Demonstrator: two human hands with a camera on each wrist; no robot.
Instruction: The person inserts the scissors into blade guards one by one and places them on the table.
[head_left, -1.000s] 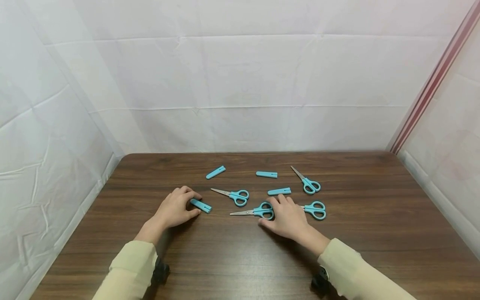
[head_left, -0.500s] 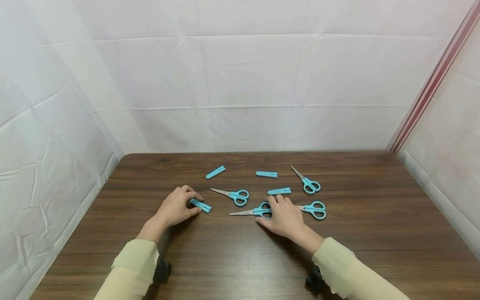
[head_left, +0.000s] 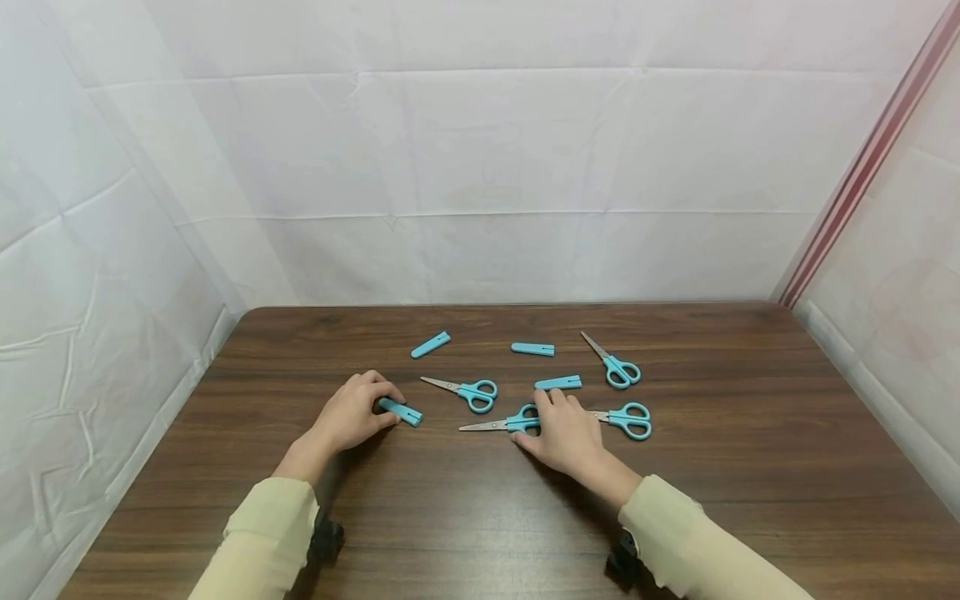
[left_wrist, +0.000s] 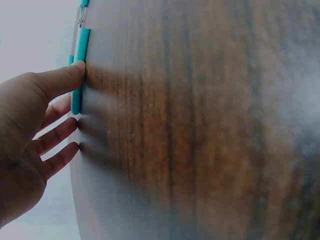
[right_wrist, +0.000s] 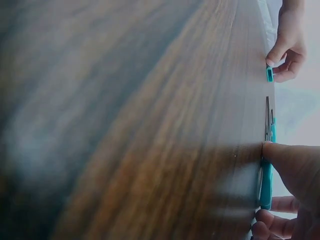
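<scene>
**Inspector:** State the position of the left hand [head_left: 351, 414].

**Assistant:** It rests on the brown table [head_left: 480, 517], left of centre. Thumb and fingers are curled round one end of a teal blade cover [head_left: 400, 411], which lies flat on the wood. The left wrist view confirms it: the thumb presses the near side of the cover [left_wrist: 78, 70], the other fingers lie along its far side.

**Inspector:** And the right hand [head_left: 564, 433]?

**Assistant:** Laid over the handle of a pair of teal scissors [head_left: 501, 423]. The closed blades point left across the table, toward the left hand. In the right wrist view the thumb presses the near edge of the handle [right_wrist: 265, 187] and the fingers are curled at its far side, so the hand pinches it. The scissors lie flat on the table.

**Inspector:** Other items on the table?

**Assistant:** Three further pairs of the same scissors: one between the hands and a little farther back [head_left: 467, 389], one just right of the right hand [head_left: 627, 419], one farther back on the right [head_left: 615, 364]. Three loose covers too: one just beyond the right hand's fingertips [head_left: 558, 382], one behind it at centre [head_left: 533, 348], one at back left [head_left: 431, 344]. All lie apart from one another.

**Inspector:** Surroundings?

**Assistant:** White sheeting [head_left: 480, 167] on three sides. The person's sleeves [head_left: 262, 533] are pale yellow.
</scene>
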